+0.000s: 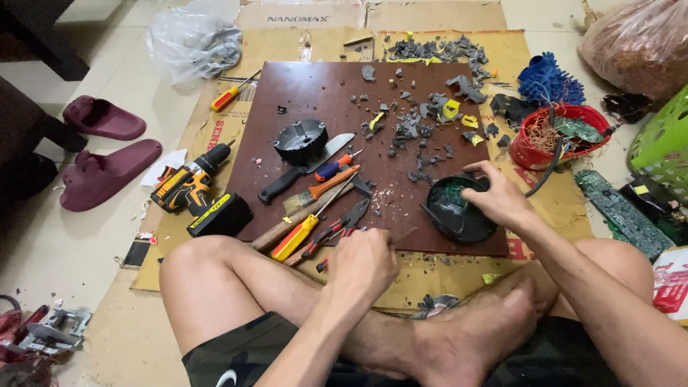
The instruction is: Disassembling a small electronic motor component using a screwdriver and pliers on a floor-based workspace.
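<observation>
1. The right hand (498, 197) is clamping down on a round black housing (459, 211) at about four o'clock on the brown board (315, 86), its open side facing up with a green circuit board showing inside.
2. The left hand (362, 261) is closing around red-handled pliers (337, 231) at six o'clock, their long axis running toward one o'clock.
3. Judging by the grey plastic fragments (416, 125) lying at twelve o'clock, breaking apart is well underway; this housing is remaining intact.

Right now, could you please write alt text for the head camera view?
Sitting cross-legged on the floor, a person steadies a round black housing on a brown board with the right hand, while the left hand grips red-handled pliers. Screwdrivers, a knife and plastic scraps lie around.
</observation>
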